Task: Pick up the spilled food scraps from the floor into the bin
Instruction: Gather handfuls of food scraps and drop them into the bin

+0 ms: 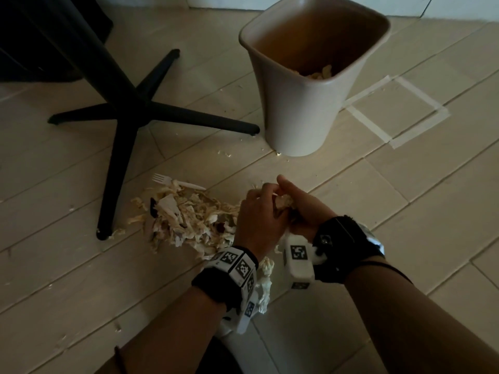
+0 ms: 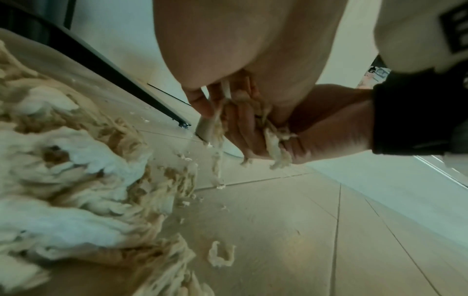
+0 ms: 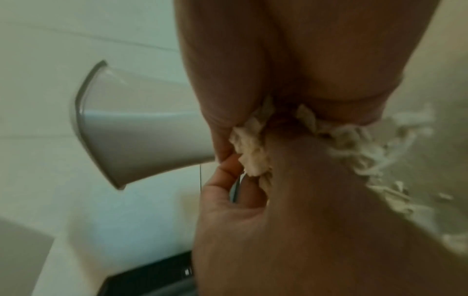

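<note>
Pale shredded food scraps (image 1: pixel 186 220) lie in a heap on the floor, left of my hands. My left hand (image 1: pixel 259 217) and right hand (image 1: pixel 299 203) are cupped together just above the floor, fingers curled round a clump of scraps (image 1: pixel 283 202). In the left wrist view strands (image 2: pixel 276 144) hang from between the two hands beside the heap (image 2: pixel 63 180). The right wrist view shows the clump (image 3: pixel 250 150) squeezed between both palms. The beige bin (image 1: pixel 310 109) stands upright beyond the hands, with some scraps at its bottom.
A white plastic fork (image 1: pixel 172 182) lies at the heap's far edge. The black cross-shaped base of a stand (image 1: pixel 129 109) spreads its legs to the left, one foot close to the heap. A taped square (image 1: pixel 397 112) marks the floor right of the bin. Small crumbs dot the tiles.
</note>
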